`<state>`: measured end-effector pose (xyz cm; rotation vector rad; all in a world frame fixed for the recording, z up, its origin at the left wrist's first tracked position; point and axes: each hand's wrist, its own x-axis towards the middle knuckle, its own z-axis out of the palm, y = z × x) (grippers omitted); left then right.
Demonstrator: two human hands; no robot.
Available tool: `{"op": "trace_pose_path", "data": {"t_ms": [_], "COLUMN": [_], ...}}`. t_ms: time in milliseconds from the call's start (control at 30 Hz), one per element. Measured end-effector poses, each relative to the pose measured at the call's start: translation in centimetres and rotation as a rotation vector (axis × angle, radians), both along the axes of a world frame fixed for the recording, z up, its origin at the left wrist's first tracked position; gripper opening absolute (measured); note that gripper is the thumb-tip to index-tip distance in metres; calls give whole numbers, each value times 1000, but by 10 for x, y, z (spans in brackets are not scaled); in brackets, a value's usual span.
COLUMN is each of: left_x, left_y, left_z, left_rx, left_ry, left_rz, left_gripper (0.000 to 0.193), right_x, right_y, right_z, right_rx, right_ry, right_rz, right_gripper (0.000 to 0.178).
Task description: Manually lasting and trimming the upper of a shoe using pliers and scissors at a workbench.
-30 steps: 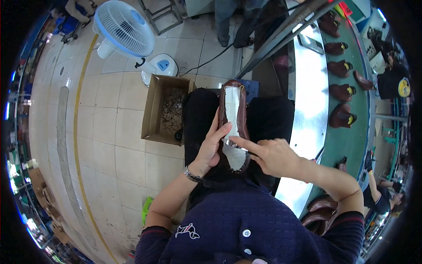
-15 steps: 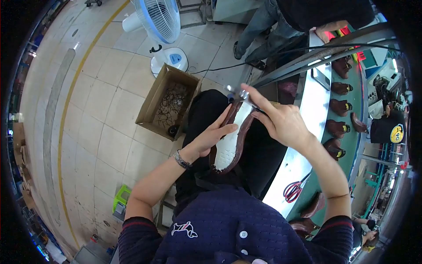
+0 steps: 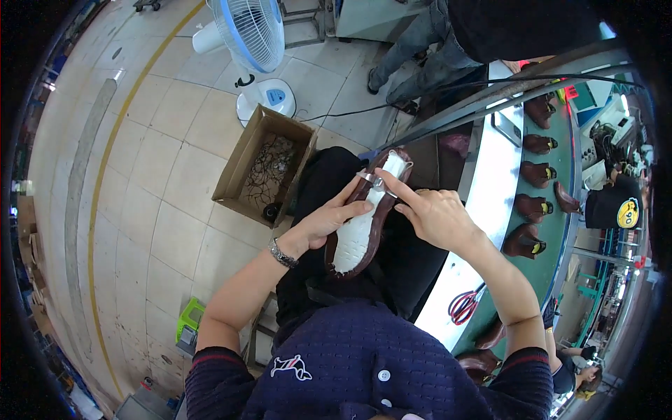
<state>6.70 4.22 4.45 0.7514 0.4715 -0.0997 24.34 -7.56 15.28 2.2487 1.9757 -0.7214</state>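
A brown leather shoe (image 3: pixel 355 241) lies bottom up over my lap, its white insole showing and its leather edge folded in around it. My left hand (image 3: pixel 329 220) grips the shoe at its left side, thumb on the white insole. My right hand (image 3: pixel 430 210) is at the right side of the shoe, closed around a small shiny metal tool (image 3: pixel 376 182). The tool lies across the narrow middle of the insole, under my index finger. My right palm and fingers hide most of the tool, so its exact kind does not show.
A cardboard box (image 3: pixel 227 183) with thread-like scraps stands left of my legs, near a blue-white fan (image 3: pixel 250 42). On the right, a metal ledge (image 3: pixel 437 294) holds red-handled scissors (image 3: pixel 463 306) and a phone (image 3: pixel 507 128). Several brown shoes (image 3: pixel 533 208) line a green conveyor. Another person (image 3: pixel 448 42) stands ahead.
The metal tool and my right fingers have moved from the far end of the shoe back toward its middle. That far end is now uncovered. My left hand still holds the shoe.
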Motion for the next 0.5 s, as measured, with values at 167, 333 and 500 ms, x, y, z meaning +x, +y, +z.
{"op": "trace_pose_path", "data": {"t_ms": [167, 333, 500], "left_x": [1, 0, 1], "left_y": [2, 6, 5], "left_z": [0, 3, 2], "left_rx": [-37, -33, -35], "left_ry": [12, -1, -50], "left_rz": [-34, -42, -47], "left_gripper": [93, 95, 100], "right_x": [-10, -14, -23], "right_y": [-7, -1, -10], "right_z": [-8, 14, 1], "right_rx": [139, 97, 80], "right_ry": [111, 59, 60], "right_rz": [-71, 0, -20], "right_gripper": [70, 69, 69]}}
